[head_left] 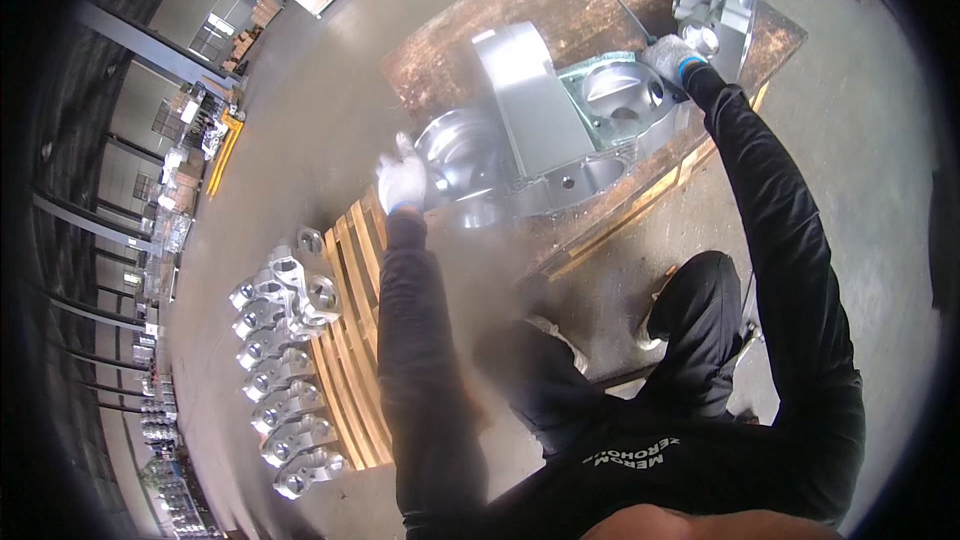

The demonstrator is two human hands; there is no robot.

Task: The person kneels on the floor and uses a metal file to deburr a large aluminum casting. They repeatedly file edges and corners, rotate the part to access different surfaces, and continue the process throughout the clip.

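The big metal part [535, 110] lies on the table [440, 55] between the hands, its long way running from the left hand [402, 178], fingers apart beside its left end, to the right hand [666, 60], curled around a thin tool [634, 18] by its right end.

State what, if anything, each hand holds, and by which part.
The right hand grips a thin dark tool by its near end. The left hand is at the left rim of the silver casting; whether it grips cannot be told.
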